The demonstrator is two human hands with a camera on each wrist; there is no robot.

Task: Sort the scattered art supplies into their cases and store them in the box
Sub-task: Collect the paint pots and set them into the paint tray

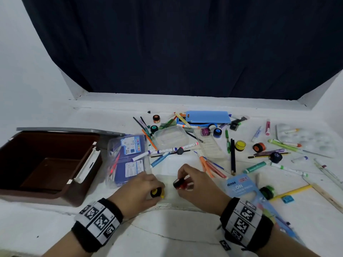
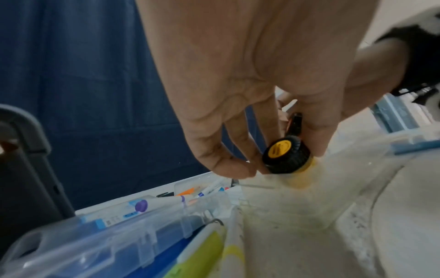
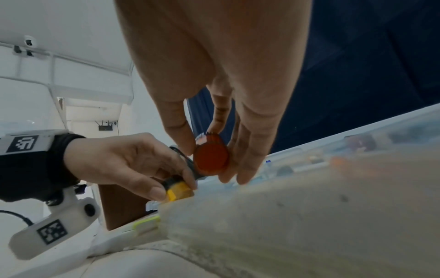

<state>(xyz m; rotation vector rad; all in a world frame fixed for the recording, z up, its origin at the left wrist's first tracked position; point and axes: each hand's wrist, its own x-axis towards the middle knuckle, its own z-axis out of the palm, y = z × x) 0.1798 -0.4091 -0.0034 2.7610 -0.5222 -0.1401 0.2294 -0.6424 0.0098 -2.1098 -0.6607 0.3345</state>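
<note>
My left hand (image 1: 143, 190) pinches a small yellow paint jar (image 1: 157, 192) with a black lid (image 2: 284, 154), holding it at the near left corner of a clear plastic case (image 1: 178, 164). Beside it my right hand (image 1: 194, 182) grips a red paint jar (image 1: 181, 183) by its sides; the red bottom (image 3: 210, 159) faces the right wrist camera. Both jars hang just above the case's floor (image 2: 285, 216). The open brown storage box (image 1: 46, 164) stands at the left. A clear marker case (image 1: 128, 158) lies between that box and my left hand.
Markers, pencils and brushes lie scattered over the white table (image 1: 167, 238) beyond my hands. Several paint jars (image 1: 240, 145) sit among them. A blue case (image 1: 207, 116) lies at the back, a clear tray (image 1: 170, 136) before it, a white palette (image 1: 308, 140) far right.
</note>
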